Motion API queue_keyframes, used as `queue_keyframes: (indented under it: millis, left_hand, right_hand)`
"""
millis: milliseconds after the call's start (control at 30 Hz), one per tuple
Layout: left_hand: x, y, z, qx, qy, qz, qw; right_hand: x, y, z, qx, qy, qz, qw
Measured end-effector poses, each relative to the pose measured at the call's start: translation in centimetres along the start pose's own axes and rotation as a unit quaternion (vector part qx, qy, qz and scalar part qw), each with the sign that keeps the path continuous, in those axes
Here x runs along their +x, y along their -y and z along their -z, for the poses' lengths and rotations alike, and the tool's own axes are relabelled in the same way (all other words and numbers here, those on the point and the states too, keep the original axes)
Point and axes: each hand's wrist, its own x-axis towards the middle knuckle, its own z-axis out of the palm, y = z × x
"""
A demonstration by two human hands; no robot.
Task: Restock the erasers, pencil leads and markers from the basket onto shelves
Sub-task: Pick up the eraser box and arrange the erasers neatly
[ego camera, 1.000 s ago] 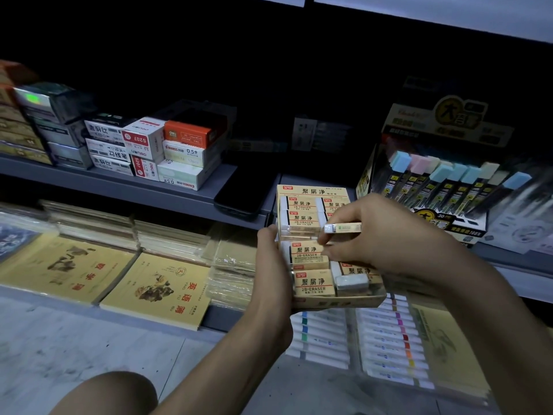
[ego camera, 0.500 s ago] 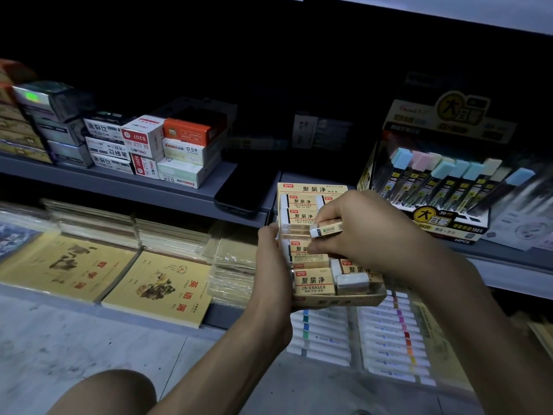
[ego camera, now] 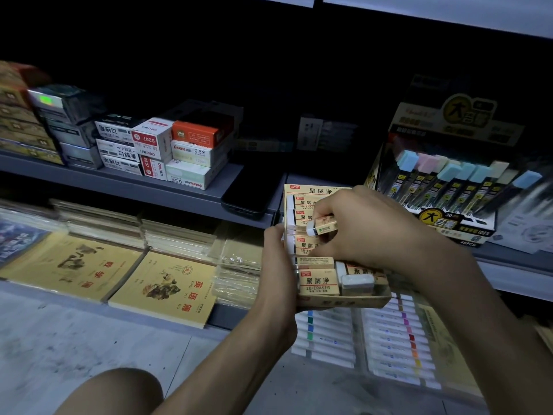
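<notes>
Dim shop shelving seen from above, w/ a person's two bare arms reaching in. Far left, small stationery boxes (ego camera: 167, 151) are stacked near the front edge of the upper shelf (ego camera: 125, 187). Below them, yellow exercise books (ego camera: 167, 289) lie flat on the lower shelf. A dark phone (ego camera: 248, 193) rests at the upper shelf's front edge.

Next, the left hand (ego camera: 276, 265) grips the left wall of a cardboard eraser tray (ego camera: 344, 301) held in front of that edge, prob. to steady it at a tilt so its rows face the person. The tray looks mostly full of wrapped 2B erasers.

The right hand (ego camera: 368, 226) pinches one loose eraser (ego camera: 321, 227) btwn thumb and fingertips, level over the tray's upper rows (likely being lined up w/ a slot, though no gap shows).

Further right, a pencil lead display (ego camera: 449, 187) stands on the upper shelf, leaning so its tubes face the aisle. Below, markers (ego camera: 398, 339) lie in rows. The basket isn't in view.
</notes>
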Motion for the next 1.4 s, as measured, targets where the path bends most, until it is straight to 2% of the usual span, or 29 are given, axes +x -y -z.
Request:
queue_keyframes:
  millis: [67, 200, 400, 600, 667, 767, 867, 1000, 1233, 1400]
  left_hand:
    - [0.0, -0.1, 0.0, -0.003, 0.003, 0.001, 1.000]
    - [0.0, -0.2, -0.1, -0.002, 0.005, 0.001, 1.000]
    - [0.1, -0.1, 0.0, -0.004, 0.007, 0.005, 1.000]
    - [0.0, -0.1, 0.0, -0.010, 0.008, 0.002, 1.000]
    - [0.1, 0.0, 0.0, -0.009, 0.005, 0.004, 1.000]
    - [0.1, -0.1, 0.0, -0.007, 0.001, 0.006, 1.000]
    - [0.0, -0.3, -0.1, -0.008, 0.002, 0.009, 1.000]
    - [-0.3, -0.5, -0.2, -0.010, 0.002, 0.008, 1.000]
    - [-0.5, -0.8, -0.2, -0.018, 0.006, 0.013, 1.000]
    - [-1.0, -0.9, -0.2, 0.001, 0.020, 0.001, 1.000]
  right_hand:
    - [0.0, -0.3, -0.2, 0.022, 0.001, -0.009, 1.000]
    - [-0.9, -1.3, 1.0, 0.193, 0.026, -0.028, 0.981]
    - [-1.9, -2.1, 1.7, 0.295, 0.056, -0.036, 0.953]
    - [-1.8, -1.6, 1.0, 0.260, -0.003, 0.003, 0.966]
    - [-1.7, -1.5, 0.6, 0.245, -0.020, -0.004, 0.969]
    - [-1.4, -1.3, 0.0, 0.278, -0.047, -0.034, 0.959]
    - [-1.3, -1.1, -0.1, 0.322, -0.021, -0.053, 0.945]
    - [-1.5, -0.9, 0.2, 0.332, 0.035, -0.035, 0.942]
    - [-1.1, -1.0, -0.2, 0.227, -0.025, -0.035, 0.973]
    - [-1.1, -1.2, -0.3, 0.252, -0.012, -0.035, 0.967]
